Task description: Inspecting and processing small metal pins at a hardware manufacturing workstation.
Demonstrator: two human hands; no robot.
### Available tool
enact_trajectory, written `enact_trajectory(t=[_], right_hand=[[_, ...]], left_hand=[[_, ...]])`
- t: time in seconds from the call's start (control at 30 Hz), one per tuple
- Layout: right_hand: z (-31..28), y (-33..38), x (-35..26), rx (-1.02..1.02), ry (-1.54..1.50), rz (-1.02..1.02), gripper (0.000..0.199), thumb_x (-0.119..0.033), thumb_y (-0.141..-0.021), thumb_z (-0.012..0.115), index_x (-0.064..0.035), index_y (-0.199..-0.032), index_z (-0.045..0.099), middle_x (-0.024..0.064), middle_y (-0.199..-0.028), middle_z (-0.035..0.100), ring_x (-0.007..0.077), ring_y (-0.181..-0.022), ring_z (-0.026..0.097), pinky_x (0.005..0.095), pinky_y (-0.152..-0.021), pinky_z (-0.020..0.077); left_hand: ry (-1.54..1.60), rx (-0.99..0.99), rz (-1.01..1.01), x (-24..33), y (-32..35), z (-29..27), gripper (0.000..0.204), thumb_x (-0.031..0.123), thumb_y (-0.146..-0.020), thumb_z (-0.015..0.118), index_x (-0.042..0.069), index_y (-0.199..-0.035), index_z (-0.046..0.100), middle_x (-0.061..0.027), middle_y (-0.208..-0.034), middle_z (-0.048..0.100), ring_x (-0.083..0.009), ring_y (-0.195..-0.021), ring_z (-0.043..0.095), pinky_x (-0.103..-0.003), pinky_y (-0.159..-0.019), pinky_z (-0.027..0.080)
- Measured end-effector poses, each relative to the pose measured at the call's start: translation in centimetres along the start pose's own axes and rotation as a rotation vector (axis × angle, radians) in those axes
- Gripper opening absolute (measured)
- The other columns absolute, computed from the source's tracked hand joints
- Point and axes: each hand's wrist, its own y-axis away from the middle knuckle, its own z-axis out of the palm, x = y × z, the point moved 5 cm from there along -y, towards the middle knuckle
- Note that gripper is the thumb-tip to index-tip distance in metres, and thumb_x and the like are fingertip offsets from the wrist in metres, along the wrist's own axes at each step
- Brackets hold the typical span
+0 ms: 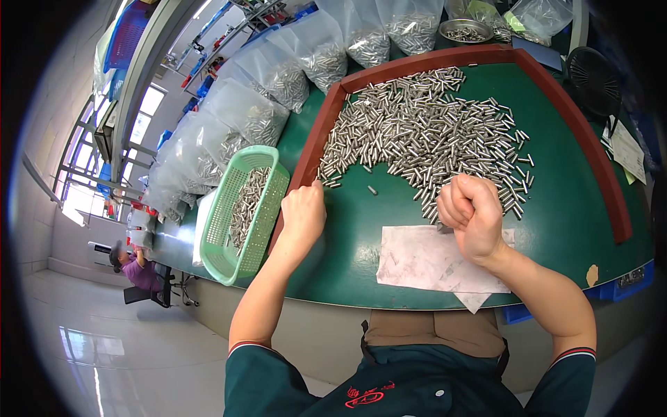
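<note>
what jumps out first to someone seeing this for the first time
A big heap of small shiny metal pins fills the far part of the green, red-rimmed table. The right hand is clenched at the heap's near edge over a white sheet; the left hand rests by the left rim, next to a green basket of pins.

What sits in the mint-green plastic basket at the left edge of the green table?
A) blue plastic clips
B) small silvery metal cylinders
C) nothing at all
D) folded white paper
B: the green basket holds a strip of small silvery metal cylinders, the same kind as the big pile on the green table.
</note>
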Motion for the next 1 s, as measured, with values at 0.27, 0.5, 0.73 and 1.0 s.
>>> enact_trajectory(t=[0.27,0.5,0.73,1.0], right_hand=[[-0.1,-0.2,0.3,0.014,0.010,0.005,0.040,-0.018,-0.083,0.036,-0.0097,-0.046,0.026,-0.0016,-0.041,0.026,0.0067,-0.038,0.020,0.0238,-0.037,0.0165],[-0.3,-0.2,0.5,0.020,0.028,0.013,0.039,-0.017,-0.083,0.036,-0.0098,-0.046,0.026,-0.0018,-0.041,0.026,0.0069,-0.038,0.019,0.0236,-0.037,0.0161],[0.0,-0.1,0.4,0.023,0.028,0.022,0.040,-0.019,-0.084,0.034,-0.0106,-0.046,0.025,-0.0011,-0.039,0.024,0.0081,-0.036,0.017,0.0247,-0.037,0.0159],[1.1,0.5,0.8,-0.055,0.056,0.043,0.039,-0.017,-0.083,0.035,-0.0102,-0.045,0.026,-0.0014,-0.040,0.025,0.0086,-0.037,0.018,0.0246,-0.038,0.0171]], left_hand=[[-0.186,0.059,0.044,0.1,-1.3,2.4,0.008,0.001,-0.068,0.051,0.006,-0.062,0.051,-0.0100,-0.055,0.057,-0.0234,-0.053,0.060,-0.033,-0.045,0.046],[0.119,0.121,0.122,5.4,-2.4,0.7,0.006,0.002,-0.066,0.052,0.003,-0.061,0.049,-0.0141,-0.053,0.055,-0.0289,-0.051,0.058,-0.038,-0.045,0.045],[0.593,0.077,-0.021,5.3,-3.0,0.9,0.007,0.011,-0.067,0.060,0.004,-0.068,0.058,-0.0088,-0.045,0.046,-0.0244,-0.043,0.050,-0.035,-0.044,0.038],[0.803,-0.006,-0.095,3.9,-3.1,1.0,0.014,0.012,-0.069,0.062,0.005,-0.079,0.058,-0.0072,-0.046,0.047,-0.0238,-0.043,0.049,-0.035,-0.045,0.038]])
